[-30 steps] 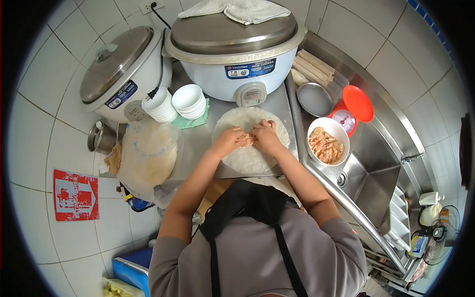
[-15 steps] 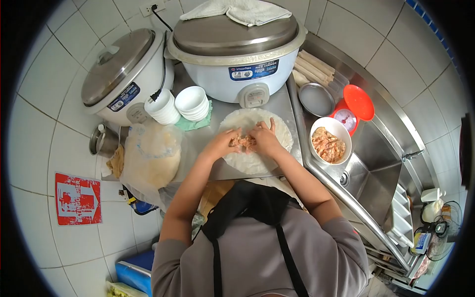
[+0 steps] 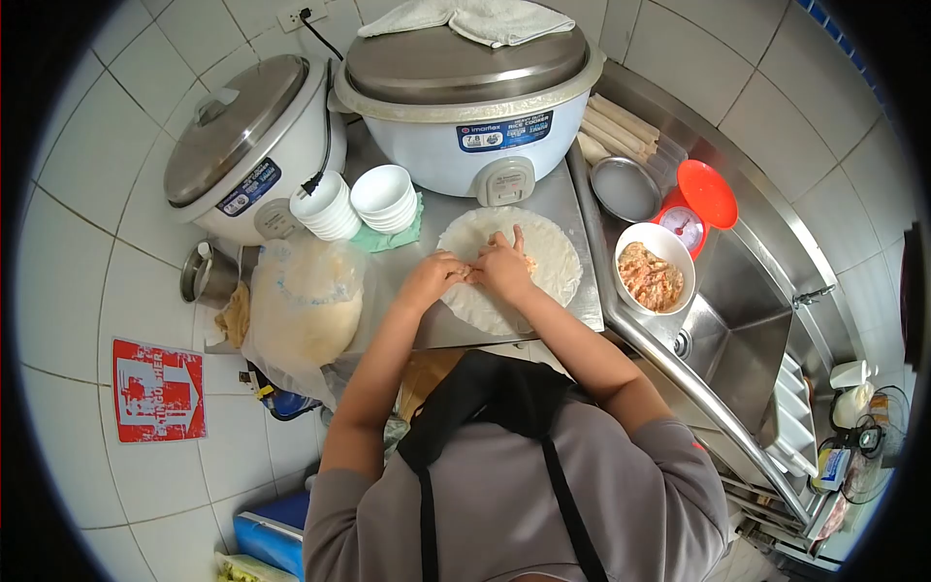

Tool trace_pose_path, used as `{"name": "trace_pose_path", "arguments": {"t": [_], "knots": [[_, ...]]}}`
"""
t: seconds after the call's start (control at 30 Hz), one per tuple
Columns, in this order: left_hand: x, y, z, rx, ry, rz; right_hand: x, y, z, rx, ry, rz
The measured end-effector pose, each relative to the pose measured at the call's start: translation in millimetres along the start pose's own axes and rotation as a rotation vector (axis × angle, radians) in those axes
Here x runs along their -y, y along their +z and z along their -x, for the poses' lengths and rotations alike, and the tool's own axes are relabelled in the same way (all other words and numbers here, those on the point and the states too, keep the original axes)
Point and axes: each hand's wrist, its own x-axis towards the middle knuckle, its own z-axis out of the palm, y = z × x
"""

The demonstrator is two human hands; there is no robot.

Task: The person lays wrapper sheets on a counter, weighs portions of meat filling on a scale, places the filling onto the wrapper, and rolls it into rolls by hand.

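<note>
A stack of round, pale wrappers [image 3: 553, 281] lies on the steel counter. On its left half is a portion of meat filling [image 3: 472, 275], mostly covered by my hands. My left hand [image 3: 433, 279] has its fingers bent together at the filling's left side. My right hand [image 3: 504, 269] is over the filling, its fingertips pressed on it and one or two fingers raised. More filling fills a white bowl [image 3: 650, 277] to the right. A plastic bag of round wrappers [image 3: 308, 301] rests to the left.
Behind stand two large rice cookers [image 3: 465, 155] [image 3: 242, 145]. White bowls [image 3: 384, 194] are stacked on a green cloth. Rolled wrappers [image 3: 617, 128], a metal dish [image 3: 626, 188] and a red scale [image 3: 682, 225] sit right, beside a sink [image 3: 737, 320].
My hands have drawn closer together and now hide most of the filling, which showed between them before. The whole view has shifted slightly.
</note>
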Motion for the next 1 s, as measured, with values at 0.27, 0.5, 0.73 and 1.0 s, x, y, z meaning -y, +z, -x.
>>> {"name": "trace_pose_path", "arguments": {"t": [0.27, 0.5, 0.73, 1.0], "knots": [[-21.4, -1.7, -2.6, -0.077, 0.026, -0.109, -6.2, 6.0, 6.9, -0.007, 0.020, 0.207], [-35.1, 21.6, -10.2, -0.150, -0.016, -0.233, -19.6, -8.9, 22.3, -0.045, 0.106, 0.048], [-40.0, 52.6, -25.5, -0.192, 0.034, -0.043, -36.8, -1.3, 35.6, -0.193, 0.140, -0.006], [-41.8, 61.6, -40.7, -0.173, -0.044, 0.027, -50.2, -11.4, 48.2, -0.351, 0.136, -0.076]]}}
